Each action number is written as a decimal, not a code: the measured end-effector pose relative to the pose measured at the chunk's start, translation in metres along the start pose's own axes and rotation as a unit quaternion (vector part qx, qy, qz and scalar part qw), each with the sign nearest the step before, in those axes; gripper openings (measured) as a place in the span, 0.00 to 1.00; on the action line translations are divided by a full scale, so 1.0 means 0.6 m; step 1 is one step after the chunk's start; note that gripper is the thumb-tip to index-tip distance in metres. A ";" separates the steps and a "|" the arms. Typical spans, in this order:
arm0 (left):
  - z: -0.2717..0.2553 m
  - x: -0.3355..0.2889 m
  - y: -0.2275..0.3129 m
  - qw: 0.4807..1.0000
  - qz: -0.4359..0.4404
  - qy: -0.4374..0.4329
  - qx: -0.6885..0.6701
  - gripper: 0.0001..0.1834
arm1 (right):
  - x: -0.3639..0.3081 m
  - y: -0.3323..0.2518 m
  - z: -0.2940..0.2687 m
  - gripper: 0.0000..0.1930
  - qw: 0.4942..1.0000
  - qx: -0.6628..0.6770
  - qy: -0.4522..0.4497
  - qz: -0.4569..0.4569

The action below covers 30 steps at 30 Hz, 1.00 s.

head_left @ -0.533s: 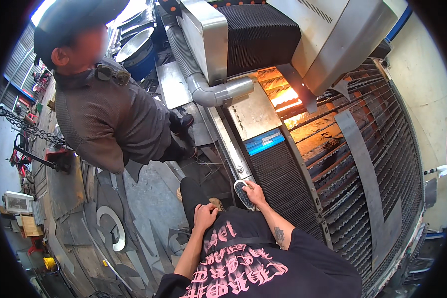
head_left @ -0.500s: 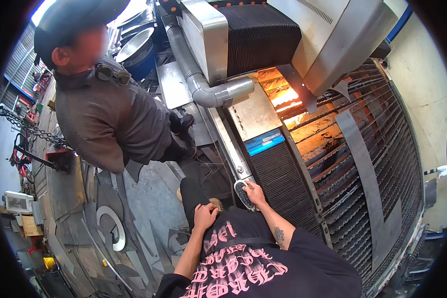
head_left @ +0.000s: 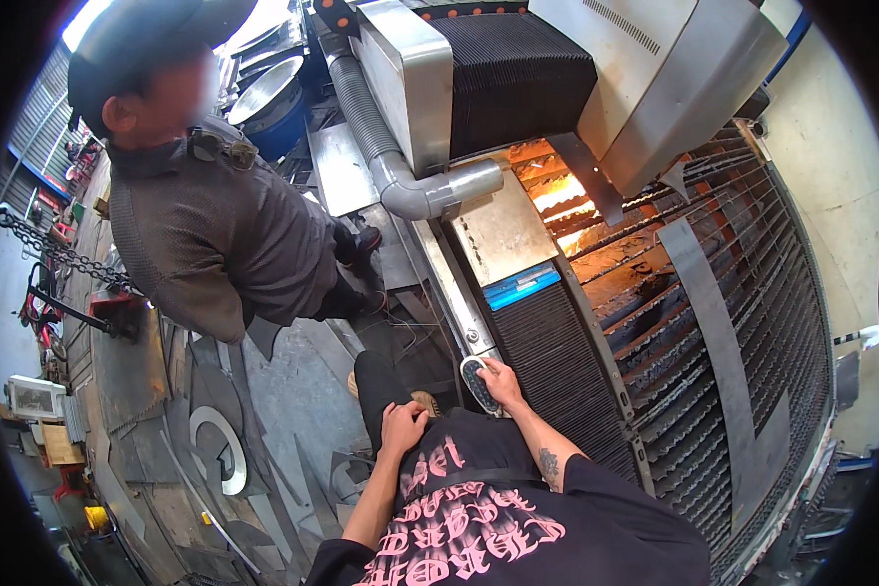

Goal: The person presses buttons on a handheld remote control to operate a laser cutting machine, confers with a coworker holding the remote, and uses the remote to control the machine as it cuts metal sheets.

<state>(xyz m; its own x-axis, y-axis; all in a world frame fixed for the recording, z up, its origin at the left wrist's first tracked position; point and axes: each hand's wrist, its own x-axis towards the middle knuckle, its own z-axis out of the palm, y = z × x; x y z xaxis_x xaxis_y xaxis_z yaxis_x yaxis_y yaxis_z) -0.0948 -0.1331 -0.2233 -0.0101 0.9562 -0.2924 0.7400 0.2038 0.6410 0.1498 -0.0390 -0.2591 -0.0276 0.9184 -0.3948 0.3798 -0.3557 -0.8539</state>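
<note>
My right hand is closed around an oval handheld remote control with a white rim and a dark keypad, held beside the rail of a large cutting machine. My left hand lies on my thigh, holding nothing, its fingers loosely laid over the dark trousers. Ahead on the right, the machine's gantry with black bellows and pale covers spans a slatted cutting bed. Bright orange light glows between the slats under it. A long grey metal strip lies across the bed.
A person in a cap and dark shirt stands at the left. Metal offcuts, including a ring-shaped piece, cover the floor. A grey hose runs to the gantry. Black bellows line the bed's near side. A chain hangs far left.
The gantry, with its hose elbow and blue-edged plate, has shifted slightly toward me and right. The glow between the slats looks smaller. Both hands stay in place.
</note>
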 end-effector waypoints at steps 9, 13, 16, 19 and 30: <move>-0.003 0.000 0.003 1.000 -0.001 -0.003 0.000 0.13 | 0.001 0.002 0.001 0.20 1.000 0.007 -0.002 0.005; 0.000 -0.001 0.000 1.000 0.001 0.001 0.001 0.13 | -0.005 -0.013 -0.002 0.20 1.000 0.011 -0.003 -0.002; -0.005 -0.001 0.008 1.000 0.000 -0.005 -0.002 0.13 | 0.000 -0.002 0.001 0.20 1.000 0.031 -0.005 0.002; -0.005 -0.001 0.008 1.000 -0.002 -0.007 -0.001 0.13 | -0.001 0.001 0.001 0.20 1.000 0.014 0.002 -0.010; 0.001 -0.001 0.001 1.000 -0.005 -0.010 0.005 0.13 | 0.003 0.010 0.002 0.20 1.000 0.004 -0.002 -0.001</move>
<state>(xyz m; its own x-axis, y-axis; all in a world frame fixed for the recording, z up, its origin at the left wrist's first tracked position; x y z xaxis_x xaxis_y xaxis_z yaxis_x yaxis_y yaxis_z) -0.0940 -0.1335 -0.2229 -0.0038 0.9501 -0.3119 0.7468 0.2101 0.6310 0.1507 -0.0394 -0.2653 -0.0313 0.9182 -0.3948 0.3717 -0.3560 -0.8574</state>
